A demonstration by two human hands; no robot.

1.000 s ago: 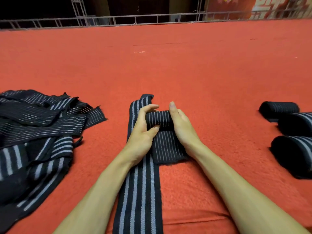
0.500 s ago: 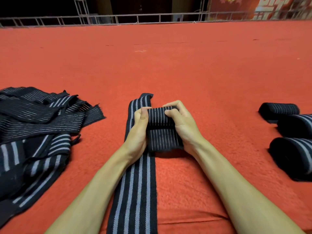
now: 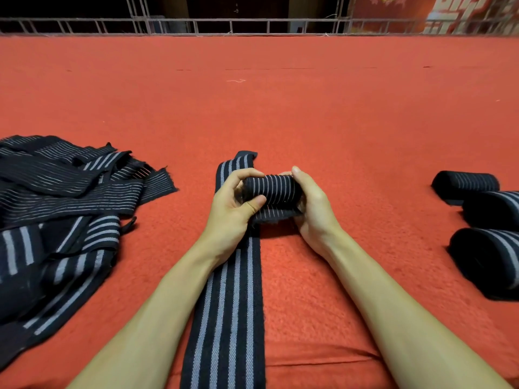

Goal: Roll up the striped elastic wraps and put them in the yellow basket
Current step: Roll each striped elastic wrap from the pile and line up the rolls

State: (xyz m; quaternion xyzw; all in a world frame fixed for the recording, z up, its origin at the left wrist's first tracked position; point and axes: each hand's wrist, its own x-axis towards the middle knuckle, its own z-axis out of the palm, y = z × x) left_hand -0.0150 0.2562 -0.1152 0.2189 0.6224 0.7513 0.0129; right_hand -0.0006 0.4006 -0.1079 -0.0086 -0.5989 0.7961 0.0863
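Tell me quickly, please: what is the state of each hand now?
Left hand: closed, fingers and thumb curled round the left end of the rolled wrap.
Right hand: closed, holding the right end of the same rolled wrap.

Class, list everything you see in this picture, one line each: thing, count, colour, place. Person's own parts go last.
partly rolled wrap: one, black with thin pale stripes, centre, held between both grips
flat wrap: one, black with broad grey stripes, centre to near edge, under the left forearm
heap of unrolled wraps: number unclear, black with grey stripes, left
rolled wraps: three, black with pale stripes, right edge
carpet: one, red, under everything
railing: one, grey metal, far edge
left grip: one bare hand, curled round the roll's left end
right grip: one bare hand, cupping the roll's right end
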